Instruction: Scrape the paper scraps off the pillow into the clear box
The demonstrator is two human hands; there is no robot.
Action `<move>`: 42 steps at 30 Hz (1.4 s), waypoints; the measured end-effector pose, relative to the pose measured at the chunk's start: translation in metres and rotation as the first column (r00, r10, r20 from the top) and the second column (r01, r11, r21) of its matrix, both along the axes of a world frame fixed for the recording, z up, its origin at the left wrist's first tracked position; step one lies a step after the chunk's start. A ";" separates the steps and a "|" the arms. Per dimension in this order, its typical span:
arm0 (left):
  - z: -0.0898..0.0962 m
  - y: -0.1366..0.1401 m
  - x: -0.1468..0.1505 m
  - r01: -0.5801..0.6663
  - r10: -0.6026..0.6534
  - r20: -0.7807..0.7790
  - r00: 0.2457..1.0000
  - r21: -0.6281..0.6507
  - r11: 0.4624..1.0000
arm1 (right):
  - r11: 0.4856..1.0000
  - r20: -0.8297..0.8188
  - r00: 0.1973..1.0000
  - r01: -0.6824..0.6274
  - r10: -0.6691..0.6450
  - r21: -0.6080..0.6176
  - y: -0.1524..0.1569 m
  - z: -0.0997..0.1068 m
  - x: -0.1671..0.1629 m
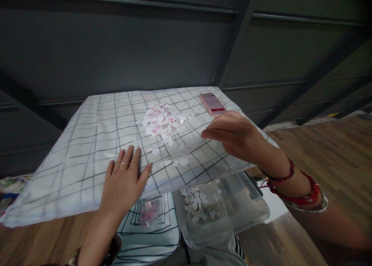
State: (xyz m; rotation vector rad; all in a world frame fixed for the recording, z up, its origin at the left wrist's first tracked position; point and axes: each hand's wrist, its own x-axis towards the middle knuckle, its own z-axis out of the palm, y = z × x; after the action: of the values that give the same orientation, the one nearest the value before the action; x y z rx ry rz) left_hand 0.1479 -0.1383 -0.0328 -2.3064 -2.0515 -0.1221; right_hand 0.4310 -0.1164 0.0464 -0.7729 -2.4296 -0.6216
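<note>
My left hand, a ring on one finger, lies flat with spread fingers near the front edge of the checked white cloth covering the table. My right hand is raised over the right side of the cloth, its fingers pressed together; anything between them is hidden. Between and beyond my hands is a heap of small cut paper pieces, white with pink and red marks. A few loose paper scraps lie closer to the front edge.
A pink-edged phone lies at the back right of the cloth. Below the front edge, a clear plastic box holds white scraps. Beside it, a light-blue patterned surface carries pinkish scraps. A dark panelled wall stands behind.
</note>
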 end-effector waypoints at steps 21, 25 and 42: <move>-0.002 -0.001 -0.001 0.010 -0.010 0.020 1.000 0.039 0.999 | 0.998 -0.067 0.997 0.031 -0.027 0.049 -0.004 -0.009 0.004; -0.002 -0.001 -0.001 0.005 -0.006 0.028 1.000 0.038 0.999 | 0.999 -0.069 0.997 0.040 -0.038 0.033 -0.004 -0.010 0.004; 0.000 -0.001 0.000 0.016 -0.017 0.032 0.999 0.040 0.999 | 0.998 -0.068 0.997 0.025 -0.021 0.056 -0.011 -0.011 0.000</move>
State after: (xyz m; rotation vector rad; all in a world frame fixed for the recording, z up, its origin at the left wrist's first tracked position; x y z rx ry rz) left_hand 0.1476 -0.1395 -0.0332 -2.3139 -2.0263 -0.2005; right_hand 0.4311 -0.1272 0.0358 -0.7872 -2.3349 -0.6602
